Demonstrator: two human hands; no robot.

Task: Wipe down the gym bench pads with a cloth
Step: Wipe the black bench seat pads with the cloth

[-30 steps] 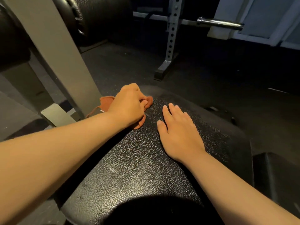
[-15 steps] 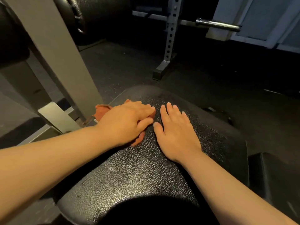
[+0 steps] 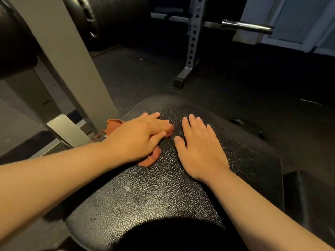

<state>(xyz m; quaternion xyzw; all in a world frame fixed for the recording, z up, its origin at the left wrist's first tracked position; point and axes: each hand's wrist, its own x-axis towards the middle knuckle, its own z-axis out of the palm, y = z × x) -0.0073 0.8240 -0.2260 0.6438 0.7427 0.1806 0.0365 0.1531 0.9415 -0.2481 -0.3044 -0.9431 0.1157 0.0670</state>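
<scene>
Pressing the orange cloth [image 3: 150,158] onto the bench pad [image 3: 145,196] near its left edge with the left hand [image 3: 137,136], fingers [image 3: 157,124] straight and together. Resting the right hand [image 3: 201,149] flat beside, fingers slightly spread.

Near bench pad [image 3: 163,196]: black leather-look vinyl, pebbled grain, glossy where lit. Cloth [image 3: 151,158] at its left edge: rust-orange fabric, soft, matt, creased. Slanted post [image 3: 72,69] on the left: grey-beige painted metal, smooth and dull. Bracket plate [image 3: 67,129] at its foot: same paint, faint sheen. Far off, a rack upright [image 3: 193,38] of grey punched metal and a bar end [image 3: 248,27] of bright polished steel. Floor [image 3: 244,84]: dark, matt, finely speckled, rubber-like.
</scene>
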